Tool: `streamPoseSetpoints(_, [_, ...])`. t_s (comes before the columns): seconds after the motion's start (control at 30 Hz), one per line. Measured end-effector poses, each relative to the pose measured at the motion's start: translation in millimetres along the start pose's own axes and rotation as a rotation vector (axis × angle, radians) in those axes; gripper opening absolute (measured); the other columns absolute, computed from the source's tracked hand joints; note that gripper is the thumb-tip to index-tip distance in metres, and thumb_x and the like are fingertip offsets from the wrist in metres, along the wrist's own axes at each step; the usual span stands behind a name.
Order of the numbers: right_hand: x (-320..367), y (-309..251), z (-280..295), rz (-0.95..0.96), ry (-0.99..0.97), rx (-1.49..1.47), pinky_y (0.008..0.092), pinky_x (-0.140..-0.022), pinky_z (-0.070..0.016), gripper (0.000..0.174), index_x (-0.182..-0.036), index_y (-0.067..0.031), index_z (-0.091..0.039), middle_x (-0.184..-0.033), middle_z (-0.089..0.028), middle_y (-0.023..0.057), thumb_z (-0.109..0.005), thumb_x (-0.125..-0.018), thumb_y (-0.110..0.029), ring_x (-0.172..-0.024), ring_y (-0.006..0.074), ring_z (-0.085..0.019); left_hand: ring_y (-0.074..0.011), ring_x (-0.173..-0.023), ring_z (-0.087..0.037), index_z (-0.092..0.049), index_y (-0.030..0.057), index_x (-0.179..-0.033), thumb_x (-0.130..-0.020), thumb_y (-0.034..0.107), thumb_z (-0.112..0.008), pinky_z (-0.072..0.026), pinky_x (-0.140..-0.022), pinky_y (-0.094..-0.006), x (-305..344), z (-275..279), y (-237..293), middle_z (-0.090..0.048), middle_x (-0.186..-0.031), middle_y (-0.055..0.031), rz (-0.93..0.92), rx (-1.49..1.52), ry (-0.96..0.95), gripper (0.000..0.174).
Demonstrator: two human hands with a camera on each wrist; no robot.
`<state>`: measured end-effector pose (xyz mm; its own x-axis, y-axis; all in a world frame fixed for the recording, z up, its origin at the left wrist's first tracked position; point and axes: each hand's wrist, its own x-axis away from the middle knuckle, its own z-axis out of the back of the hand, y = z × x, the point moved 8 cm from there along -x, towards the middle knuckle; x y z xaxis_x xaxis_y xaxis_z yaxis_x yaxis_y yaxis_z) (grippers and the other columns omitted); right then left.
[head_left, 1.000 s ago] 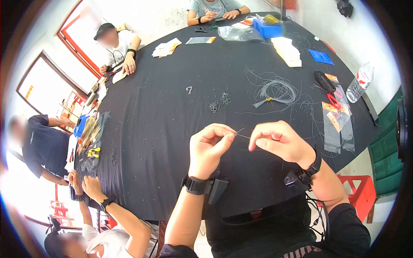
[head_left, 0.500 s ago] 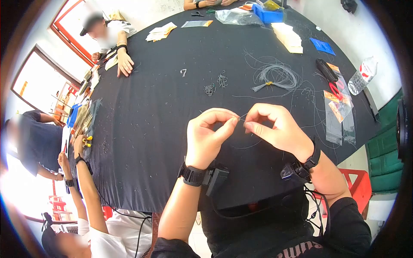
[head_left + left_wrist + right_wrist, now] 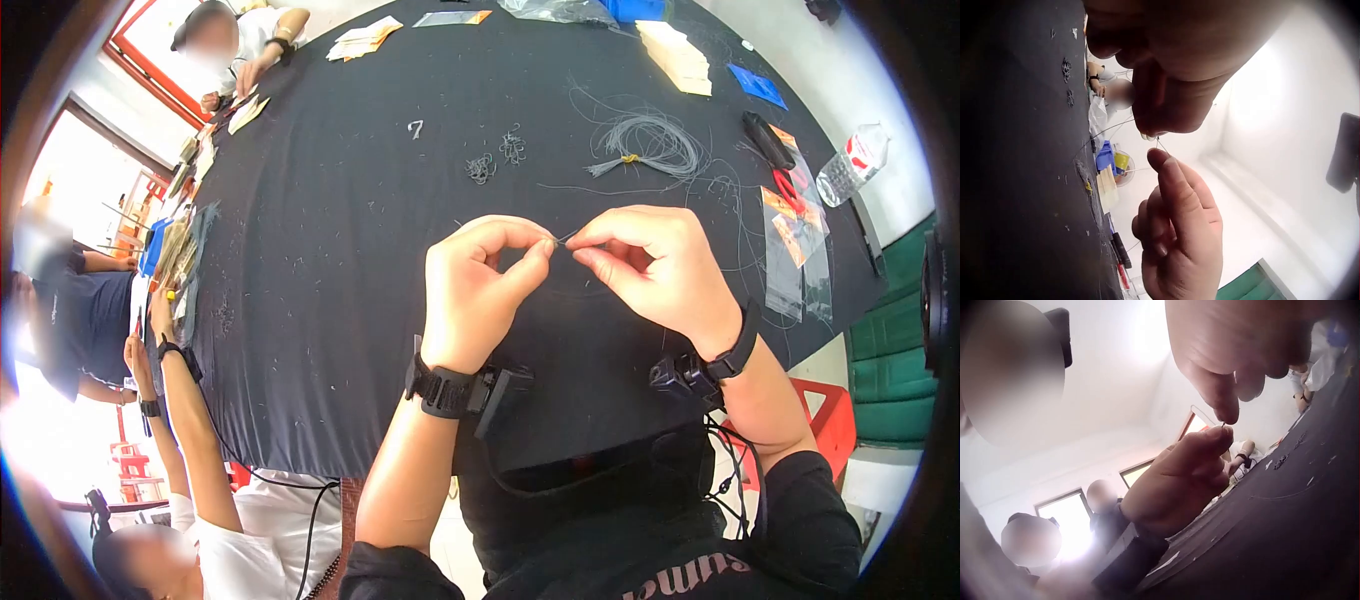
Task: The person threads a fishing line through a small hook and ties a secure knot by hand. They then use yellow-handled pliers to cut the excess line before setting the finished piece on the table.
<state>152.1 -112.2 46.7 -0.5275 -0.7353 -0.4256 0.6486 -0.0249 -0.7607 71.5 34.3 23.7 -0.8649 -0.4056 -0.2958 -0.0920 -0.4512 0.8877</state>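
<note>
My left hand (image 3: 475,295) pinches a thin grey fishing line between thumb and forefinger. Facing it, my right hand (image 3: 665,270) pinches the line with its thumb and forefinger, fingertips close to the left ones. A short stretch of the fishing line (image 3: 563,241) shows between them. In the left wrist view, a loose length of line (image 3: 1107,130) curves away from the left fingertips. Whether the left fingers also hide a hook, I cannot tell. Beyond the hands lie two small heaps of dark hooks (image 3: 481,168) and a coil of grey line (image 3: 655,145) with a yellow tie.
Black cloth covers the table (image 3: 330,260). At right lie red-handled scissors (image 3: 786,186), clear packets (image 3: 785,280) and a water bottle (image 3: 850,168). Paper cards (image 3: 675,58) and a blue packet (image 3: 757,86) are farther back. Other people sit along the left side.
My right hand has come in from the right, its fingertips now near the left hand's and its fingers closed on the line. The table's things sit higher in the head view.
</note>
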Motion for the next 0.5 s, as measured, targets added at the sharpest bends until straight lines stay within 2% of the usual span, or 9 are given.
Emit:
streamPoseSetpoints(0.2, [-0.5, -8.0, 2.2, 0.101, 0.049, 0.092, 0.0268, -0.051, -0.0417, 0.011, -0.089, -0.0043, -0.068, -0.07, -0.063, 0.0069, -0.072, -0.079, 0.0, -0.057, 0.0158, -0.057, -0.0075, -0.078, -0.061, -0.074, 0.0005, -0.089, -0.083, 0.006, -0.072, -0.0465, -0.07, -0.0225, 1.1, -1.2, -0.7, -0.072, -0.089, -0.0043, 0.029, 0.002, -0.006, 0.009])
streamPoseSetpoints(0.3, [-0.9, -8.8, 3.1, 0.113, 0.046, 0.114, 0.0269, -0.051, -0.0419, 0.012, -0.089, -0.0047, -0.068, -0.07, -0.062, 0.0066, -0.072, -0.079, -0.001, -0.057, 0.0161, -0.057, -0.008, -0.069, -0.057, -0.075, 0.0027, -0.087, -0.079, 0.008, -0.072, -0.0408, -0.058, -0.024, 1.1, -2.6, -0.8, -0.073, -0.084, -0.0038, 0.039, 0.018, -0.001, 0.01])
streamPoseSetpoints(0.5, [-2.1, -8.2, 4.3, 0.126, 0.027, 0.133, 0.0263, -0.053, -0.0435, 0.011, -0.089, -0.0045, -0.068, -0.071, -0.062, 0.0063, -0.072, -0.079, 0.0, -0.058, 0.0153, -0.058, -0.0091, -0.068, -0.059, -0.074, 0.0011, -0.088, -0.079, 0.008, -0.071, -0.0438, -0.06, -0.0247, 2.3, -7.8, 0.1, -0.073, -0.085, -0.0049, 0.026, 0.027, -0.042, 0.011])
